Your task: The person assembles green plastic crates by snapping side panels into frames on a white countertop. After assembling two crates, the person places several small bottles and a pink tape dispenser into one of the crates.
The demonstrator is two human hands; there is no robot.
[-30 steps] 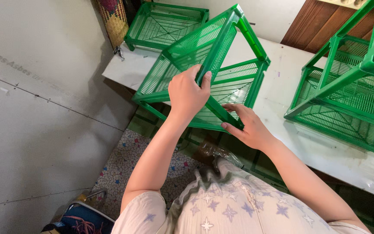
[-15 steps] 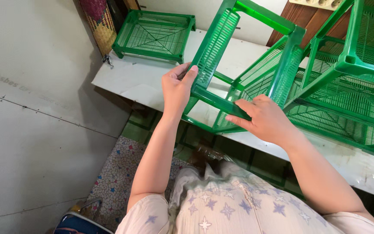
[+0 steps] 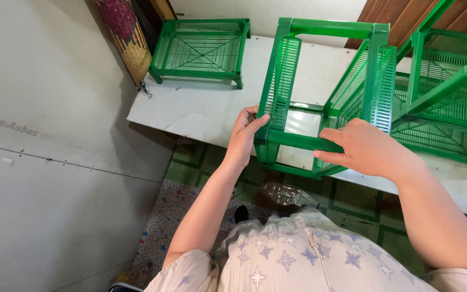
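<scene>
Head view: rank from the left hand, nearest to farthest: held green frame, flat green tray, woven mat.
1. Green frame: in the left hand, gripped at its near left corner.
2. Flat green tray: on the table, up and left of the hand.
3. Woven mat: standing at the far left, beyond the tray.

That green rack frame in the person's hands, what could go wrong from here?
The green rack frame sits right at the white table's edge, its lower corner past it, so it might slip off if the left hand or right hand loosens. It also stands close to the assembled green rack and could knock against it. Fingers near the slatted panels might get pinched.
</scene>
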